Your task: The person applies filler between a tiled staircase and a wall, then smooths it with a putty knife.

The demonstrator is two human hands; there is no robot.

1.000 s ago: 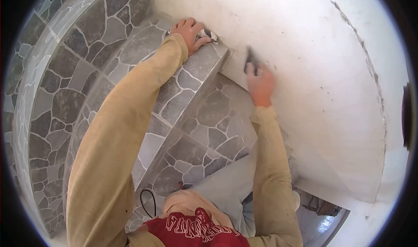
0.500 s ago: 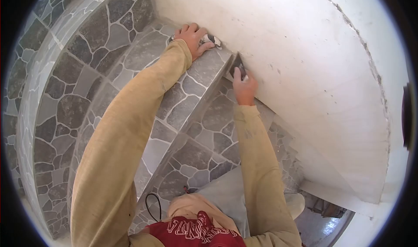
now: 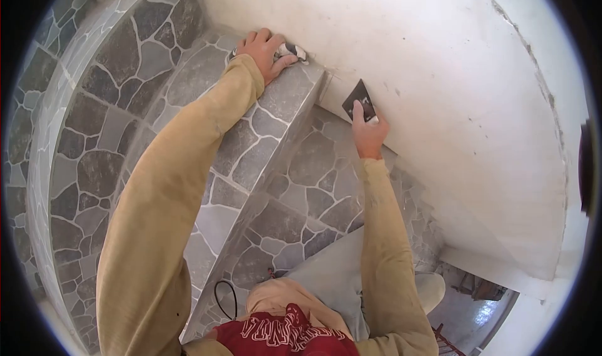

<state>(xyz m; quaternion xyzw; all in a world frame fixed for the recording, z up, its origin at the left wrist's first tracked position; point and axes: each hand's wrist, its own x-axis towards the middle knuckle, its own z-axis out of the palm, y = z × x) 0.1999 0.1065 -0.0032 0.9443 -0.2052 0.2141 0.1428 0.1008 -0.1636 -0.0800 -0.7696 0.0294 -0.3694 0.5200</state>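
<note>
My left hand (image 3: pixel 264 56) rests on a black and white cloth (image 3: pixel 291 52), its fingers bent over it, on the stone-patterned step (image 3: pixel 276 99) where the step meets the white wall (image 3: pixel 414 61). Lower and to the right, my right hand (image 3: pixel 369 127) grips a dark, flat, pointed blade (image 3: pixel 359 100), held near the wall just right of the step's corner. The thumb lies on the blade's face. Part of the cloth is hidden under my left hand.
Below the step edge lies a lower stone-patterned tread (image 3: pixel 310 161). Curved stone-patterned risers (image 3: pixel 97 124) run along the left. A black cord loop (image 3: pixel 225 299) is near my red shirt. Brown objects (image 3: pixel 483 289) lie at the far lower right.
My right hand has moved right and slightly down with the blade, away from the step's corner. My left hand stays on the cloth, while the whole view has shifted slightly.
</note>
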